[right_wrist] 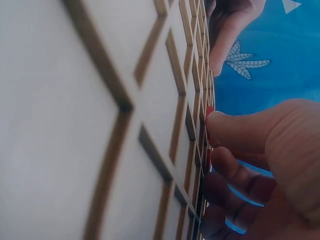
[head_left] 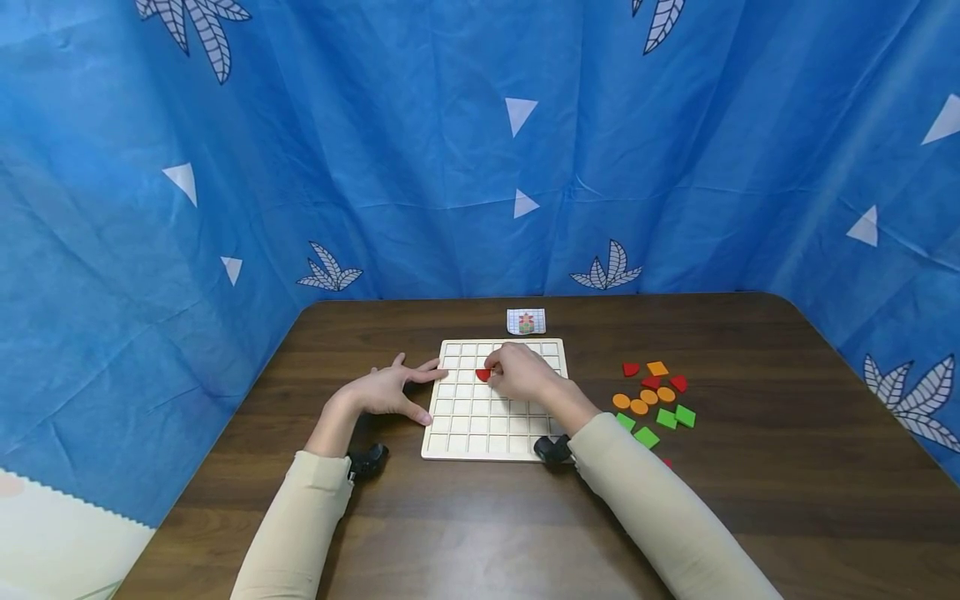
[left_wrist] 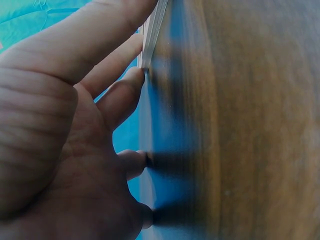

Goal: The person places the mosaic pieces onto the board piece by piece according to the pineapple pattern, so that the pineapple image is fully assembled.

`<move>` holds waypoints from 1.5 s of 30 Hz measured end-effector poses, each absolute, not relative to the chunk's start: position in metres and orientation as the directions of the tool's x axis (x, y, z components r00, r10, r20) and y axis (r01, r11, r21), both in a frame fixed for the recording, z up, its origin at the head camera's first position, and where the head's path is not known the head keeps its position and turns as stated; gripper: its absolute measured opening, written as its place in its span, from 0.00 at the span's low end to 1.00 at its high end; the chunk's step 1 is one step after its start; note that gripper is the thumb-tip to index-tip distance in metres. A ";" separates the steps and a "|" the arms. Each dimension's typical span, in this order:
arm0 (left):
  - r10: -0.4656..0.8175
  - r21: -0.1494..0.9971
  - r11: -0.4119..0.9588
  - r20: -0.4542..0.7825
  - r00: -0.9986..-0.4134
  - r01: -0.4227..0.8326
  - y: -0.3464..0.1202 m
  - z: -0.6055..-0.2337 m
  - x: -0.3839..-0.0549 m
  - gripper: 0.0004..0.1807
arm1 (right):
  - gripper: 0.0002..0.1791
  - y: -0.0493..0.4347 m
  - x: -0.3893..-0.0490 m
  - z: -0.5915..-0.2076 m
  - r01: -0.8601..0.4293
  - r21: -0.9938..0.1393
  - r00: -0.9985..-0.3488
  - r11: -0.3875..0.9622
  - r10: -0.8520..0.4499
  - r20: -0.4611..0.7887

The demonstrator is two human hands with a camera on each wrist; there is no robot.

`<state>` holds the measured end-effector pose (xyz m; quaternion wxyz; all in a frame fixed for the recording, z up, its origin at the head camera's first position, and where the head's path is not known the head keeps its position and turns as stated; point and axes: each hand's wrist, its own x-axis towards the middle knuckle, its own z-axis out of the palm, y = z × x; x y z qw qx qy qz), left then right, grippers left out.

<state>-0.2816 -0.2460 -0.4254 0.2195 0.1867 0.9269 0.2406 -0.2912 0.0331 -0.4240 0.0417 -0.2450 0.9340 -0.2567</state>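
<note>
A pale square board (head_left: 450, 446) with a raised grid lies on the dark wooden table. My right hand (head_left: 525, 373) reaches over its upper middle with fingers curled, pinching a red piece (head_left: 483, 375) at a grid cell. In the right wrist view, the thumb lies against red (right_wrist: 209, 112), and a second bit of red (right_wrist: 208, 159) shows near the curled fingers; whether it is a separate piece I cannot tell. My left hand (head_left: 386, 389) is spread at the board's left edge, thumb and forefinger touching the rim, other fingertips on the table.
Right of the board lie loose red pieces (head_left: 631, 368), orange discs (head_left: 621, 401), an orange square (head_left: 657, 367) and green squares (head_left: 685, 416). A small pattern card (head_left: 527, 322) lies behind the board. A blue curtain (head_left: 465, 150) hangs beyond the table (head_left: 465, 533).
</note>
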 end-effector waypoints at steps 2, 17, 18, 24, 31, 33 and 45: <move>0.453 0.527 0.815 -0.317 -0.833 0.243 -0.246 -0.425 -0.281 0.50 | 0.13 0.035 -0.290 -0.423 -0.440 -0.508 -0.874 0.741 -0.483 0.053; 0.450 0.521 0.818 -0.320 -0.833 0.242 -0.247 -0.423 -0.280 0.50 | 0.13 0.048 -0.284 -0.417 -0.451 -0.530 -0.847 0.718 -0.532 0.001; 0.452 0.522 0.817 -0.318 -0.833 0.244 -0.247 -0.424 -0.280 0.50 | 0.13 0.047 -0.284 -0.417 -0.449 -0.533 -0.843 0.717 -0.538 -0.013; 0.461 0.524 0.813 -0.314 -0.830 0.254 -0.246 -0.423 -0.280 0.50 | 0.14 0.046 -0.283 -0.417 -0.440 -0.529 -0.840 0.725 -0.541 -0.043; 0.461 0.526 0.812 -0.310 -0.832 0.254 -0.244 -0.423 -0.280 0.50 | 0.14 0.059 -0.281 -0.416 -0.415 -0.537 -0.857 0.735 -0.514 -0.041; 0.457 0.527 0.813 -0.313 -0.833 0.248 -0.245 -0.425 -0.280 0.50 | 0.14 0.066 -0.279 -0.414 -0.414 -0.542 -0.859 0.731 -0.511 -0.032; 0.448 0.529 0.816 -0.325 -0.833 0.233 -0.246 -0.428 -0.283 0.51 | 0.12 0.128 -0.278 -0.409 -0.373 -0.536 -0.892 0.757 -0.452 -0.016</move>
